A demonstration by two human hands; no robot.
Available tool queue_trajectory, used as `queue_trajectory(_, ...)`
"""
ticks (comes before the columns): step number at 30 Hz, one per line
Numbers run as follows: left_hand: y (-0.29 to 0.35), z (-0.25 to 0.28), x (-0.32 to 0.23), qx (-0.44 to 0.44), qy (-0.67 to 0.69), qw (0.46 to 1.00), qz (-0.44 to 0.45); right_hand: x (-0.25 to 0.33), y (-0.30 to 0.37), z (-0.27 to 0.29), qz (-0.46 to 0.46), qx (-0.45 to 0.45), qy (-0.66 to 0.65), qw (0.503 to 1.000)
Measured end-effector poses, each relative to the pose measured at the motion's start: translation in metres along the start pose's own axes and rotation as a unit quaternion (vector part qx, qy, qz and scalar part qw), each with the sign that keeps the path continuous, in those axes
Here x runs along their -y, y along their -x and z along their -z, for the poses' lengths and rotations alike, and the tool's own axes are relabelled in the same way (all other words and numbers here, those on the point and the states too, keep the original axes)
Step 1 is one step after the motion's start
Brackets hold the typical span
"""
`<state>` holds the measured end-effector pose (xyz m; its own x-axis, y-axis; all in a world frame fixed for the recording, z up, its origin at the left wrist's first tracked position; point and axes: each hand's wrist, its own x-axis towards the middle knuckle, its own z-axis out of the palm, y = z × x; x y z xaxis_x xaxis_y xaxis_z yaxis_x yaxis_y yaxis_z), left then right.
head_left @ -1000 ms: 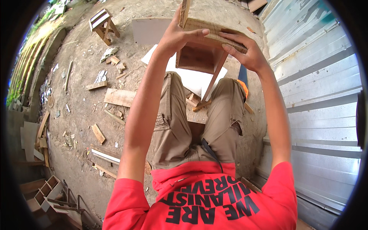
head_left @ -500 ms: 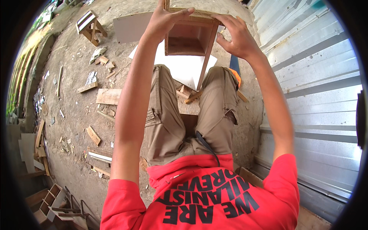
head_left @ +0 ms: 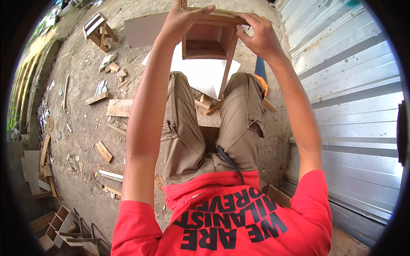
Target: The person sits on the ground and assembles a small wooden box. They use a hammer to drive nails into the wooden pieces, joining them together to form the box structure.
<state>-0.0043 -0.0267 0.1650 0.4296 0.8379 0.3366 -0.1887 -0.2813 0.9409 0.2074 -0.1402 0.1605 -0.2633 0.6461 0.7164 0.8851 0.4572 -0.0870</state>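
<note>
A small wooden cabinet (head_left: 207, 49) with an open compartment stands before my knees, near the top of the view. My left hand (head_left: 183, 21) grips its upper left part; the thumb lies along the top edge, and the other fingers are mostly hidden behind an upright piece. At the upper right corner, my right hand (head_left: 259, 37) is closed on the cabinet, with the fingers over the top board and the thumb against the side panel. A white board (head_left: 198, 76) lies below the cabinet, between my legs.
Wood offcuts (head_left: 103, 151) litter the dirt floor on the left. A small wooden stool (head_left: 100, 32) stands at the far left. Corrugated metal sheeting (head_left: 348, 111) runs along the right side. A blue and orange tool (head_left: 261, 73) is by my right knee. Wooden frames (head_left: 60, 222) are piled at the lower left.
My right hand has shifted slightly left, and its thumb has come in against the cabinet's side panel. My left hand stays on the cabinet's upper left part.
</note>
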Motion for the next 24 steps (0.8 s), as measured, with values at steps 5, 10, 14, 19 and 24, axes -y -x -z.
queue_trajectory(5,-0.003,0.001,0.007,-0.018,-0.04,0.998,-0.052,-0.004,0.0,-0.002,0.024,-0.013,0.016,0.999)
queue_trajectory(10,0.0,0.001,0.005,-0.001,-0.005,1.0,-0.009,-0.007,0.0,-0.001,0.027,-0.007,0.005,1.0)
queue_trajectory(14,-0.005,0.004,0.012,-0.01,-0.026,0.997,-0.067,-0.004,-0.001,-0.002,0.025,-0.01,0.01,1.0)
queue_trajectory(19,0.001,0.0,0.006,-0.005,0.023,0.999,-0.03,-0.005,0.002,-0.003,0.039,-0.014,0.012,0.999)
queue_trajectory(24,-0.003,0.004,0.01,-0.009,-0.011,1.0,-0.026,-0.006,0.002,-0.003,0.061,-0.01,0.069,0.996)
